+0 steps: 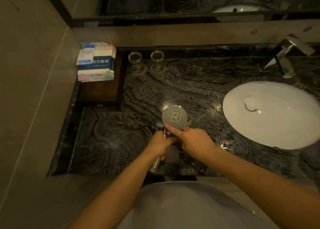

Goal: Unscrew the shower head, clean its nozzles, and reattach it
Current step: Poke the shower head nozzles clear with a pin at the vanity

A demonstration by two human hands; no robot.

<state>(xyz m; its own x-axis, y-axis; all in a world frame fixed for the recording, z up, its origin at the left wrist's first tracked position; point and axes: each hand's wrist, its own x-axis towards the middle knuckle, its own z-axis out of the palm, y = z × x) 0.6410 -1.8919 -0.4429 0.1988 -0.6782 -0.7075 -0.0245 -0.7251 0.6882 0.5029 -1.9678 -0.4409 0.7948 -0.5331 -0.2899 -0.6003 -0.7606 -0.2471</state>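
Note:
A chrome hand shower head [174, 116] is held over the dark marble counter [181, 86], its round nozzle face turned up toward me. My left hand [160, 144] is closed around its handle, whose lower end sticks out below my fist. My right hand [194, 139] reaches in from the right with the index finger stretched out, its tip touching the lower edge of the nozzle face; the other fingers are curled. No hose is visible on the handle.
A white oval basin [270, 114] with a chrome faucet [289, 55] lies to the right. Two glass cups [146, 58] stand at the back. Packaged towels [96, 61] sit on a dark wooden box [100, 90] at the left, by the tiled wall. A mirror runs along the back.

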